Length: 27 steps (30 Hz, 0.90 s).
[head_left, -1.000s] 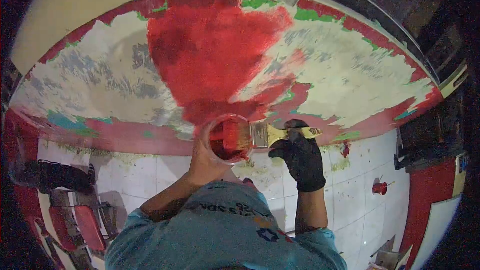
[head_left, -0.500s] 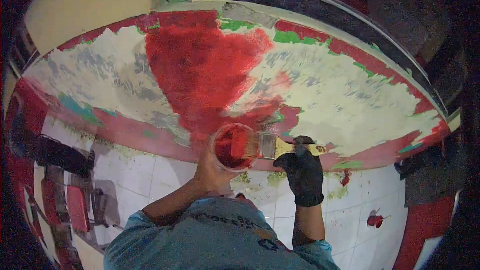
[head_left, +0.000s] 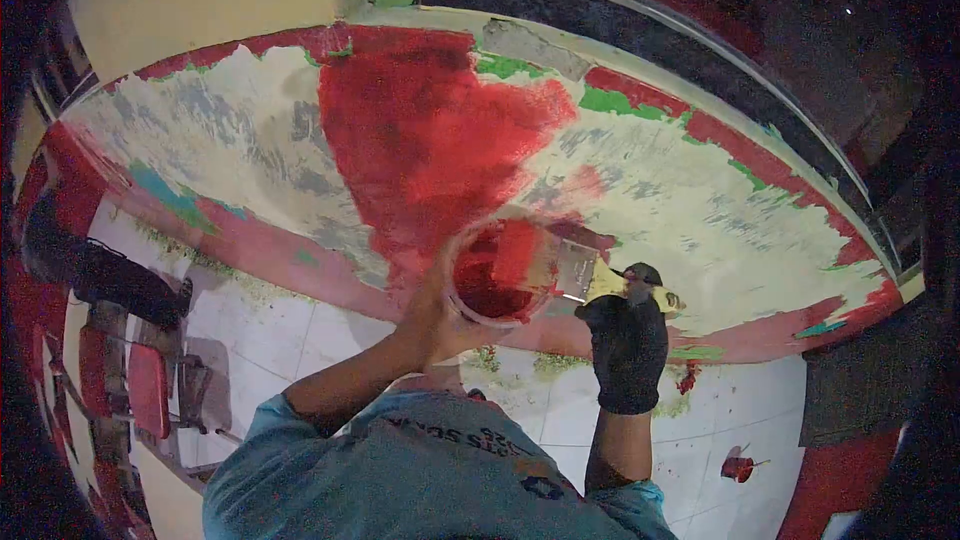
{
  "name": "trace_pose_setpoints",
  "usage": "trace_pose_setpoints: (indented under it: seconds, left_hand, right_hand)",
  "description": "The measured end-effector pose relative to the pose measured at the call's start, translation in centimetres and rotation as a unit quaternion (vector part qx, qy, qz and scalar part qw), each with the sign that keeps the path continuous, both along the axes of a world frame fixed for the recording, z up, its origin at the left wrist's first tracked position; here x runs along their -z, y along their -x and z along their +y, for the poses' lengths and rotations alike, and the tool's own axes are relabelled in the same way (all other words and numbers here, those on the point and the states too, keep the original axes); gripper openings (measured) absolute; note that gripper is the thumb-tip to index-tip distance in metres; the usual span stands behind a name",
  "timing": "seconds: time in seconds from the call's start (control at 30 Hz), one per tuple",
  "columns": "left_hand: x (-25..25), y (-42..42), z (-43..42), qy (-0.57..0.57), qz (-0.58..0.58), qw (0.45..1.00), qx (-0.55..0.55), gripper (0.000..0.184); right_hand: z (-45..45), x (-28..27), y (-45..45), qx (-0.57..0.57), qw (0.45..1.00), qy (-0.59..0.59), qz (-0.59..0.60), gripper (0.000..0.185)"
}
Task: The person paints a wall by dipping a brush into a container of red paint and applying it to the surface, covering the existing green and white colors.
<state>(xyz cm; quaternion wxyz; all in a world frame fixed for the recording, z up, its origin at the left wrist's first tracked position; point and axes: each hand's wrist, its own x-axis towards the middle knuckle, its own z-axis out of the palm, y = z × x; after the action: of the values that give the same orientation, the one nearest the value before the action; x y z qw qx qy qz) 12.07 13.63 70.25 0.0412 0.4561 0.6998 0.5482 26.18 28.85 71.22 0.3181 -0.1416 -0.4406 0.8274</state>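
My bare left hand is wrapped round the side of a round tub of red paint, its open top facing me. In my right hand, which wears a black glove, is a wide paintbrush with a pale yellow handle and a metal band. The brush's red-coated bristles lie over the mouth of the tub; whether they touch the rim I cannot tell. Behind the tub stands a low wall, patchy cream and grey, with a broad area of fresh red paint.
Pale floor tiles below the wall carry paint flakes and debris. A small red container sits on the floor at the right. To the left stand a red chair and a dark object. A dark ledge runs above the wall.
The tub and brush have come slightly rightward and look larger. The brush has tilted, its bristle end now higher than its handle. The whole view has shifted a little.
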Motion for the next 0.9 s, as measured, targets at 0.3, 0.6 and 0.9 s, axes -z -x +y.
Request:
trace_pose_setpoints:
  seconds: [0.3,0.6,0.9]
  left_hand:
    - [-0.8,3.1,-1.8,-0.014,-0.03,0.999,0.017,0.097]
    - [0.0,5.0,-4.5,-0.014,-0.071,0.997,0.028,0.092]
    - [2.3,6.1,-6.1,-0.004,-0.114,0.993,0.017,0.092]
  right_hand:
    - [-3.5,-2.3,4.5,0.214,0.954,-0.152,0.148,0.028]
    - [-5.1,-3.4,8.1,0.268,0.893,-0.354,0.075,0.027]
    - [-7.2,-4.1,6.7,0.384,0.722,-0.559,-0.136,0.019]
